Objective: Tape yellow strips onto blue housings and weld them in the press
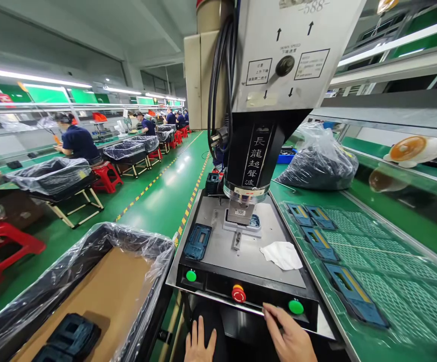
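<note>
Head view: a dark blue plastic part (pixel 254 221) sits in the fixture under the press head (pixel 241 208) of a welding machine (pixel 263 125), the head low over it. A second blue part (pixel 198 241) lies on the machine's plate beside a white cloth (pixel 282 255). The right hand (pixel 290 337), fingers loosely spread and holding nothing, touches the front edge near the right green button (pixel 296 306); the left hand (pixel 199 344) rests flat and empty below. A few parts (pixel 70 337) lie in the lined box (pixel 101 291) at left, while more parts (pixel 354 291) wait on the belt (pixel 399 281), so most work appears to remain.
</note>
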The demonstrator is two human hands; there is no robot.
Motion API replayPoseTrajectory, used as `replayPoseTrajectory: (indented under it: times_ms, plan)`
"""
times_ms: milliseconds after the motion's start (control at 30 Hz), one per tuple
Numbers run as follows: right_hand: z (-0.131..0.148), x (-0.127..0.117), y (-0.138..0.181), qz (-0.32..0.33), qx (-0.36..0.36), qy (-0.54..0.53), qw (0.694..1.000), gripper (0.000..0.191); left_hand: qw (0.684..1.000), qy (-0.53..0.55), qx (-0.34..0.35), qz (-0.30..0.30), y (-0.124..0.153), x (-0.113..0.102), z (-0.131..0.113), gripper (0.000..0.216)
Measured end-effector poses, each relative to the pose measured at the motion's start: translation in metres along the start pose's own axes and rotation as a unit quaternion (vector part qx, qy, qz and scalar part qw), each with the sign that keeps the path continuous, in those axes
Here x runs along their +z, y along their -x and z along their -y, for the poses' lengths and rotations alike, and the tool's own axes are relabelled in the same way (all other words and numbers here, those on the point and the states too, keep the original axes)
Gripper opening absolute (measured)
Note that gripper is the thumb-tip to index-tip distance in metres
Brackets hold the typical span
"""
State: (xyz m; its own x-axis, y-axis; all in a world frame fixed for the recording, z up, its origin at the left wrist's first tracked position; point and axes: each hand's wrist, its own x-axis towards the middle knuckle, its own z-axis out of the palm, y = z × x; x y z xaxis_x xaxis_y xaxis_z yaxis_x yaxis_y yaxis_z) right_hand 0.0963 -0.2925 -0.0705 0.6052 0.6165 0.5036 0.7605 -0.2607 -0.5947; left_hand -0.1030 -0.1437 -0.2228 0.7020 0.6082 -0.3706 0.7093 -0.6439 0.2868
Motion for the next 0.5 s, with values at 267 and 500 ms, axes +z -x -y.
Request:
replayPoseTrajectory:
  times_ms: [267,500]
  plan:
    - [-0.003,-0.011,-0.104,-0.01,-0.069,0.049,0.996,0.027,0.999,0.019,0.035,0.01,0.01,-0.014,0.002,0.048]
    - [-0.026,0.006,-0.177,0.043,-0.039,0.16,0.985,0.035,0.999,0.03,0.038,-0.002,0.011,-0.015,0.004,0.047]
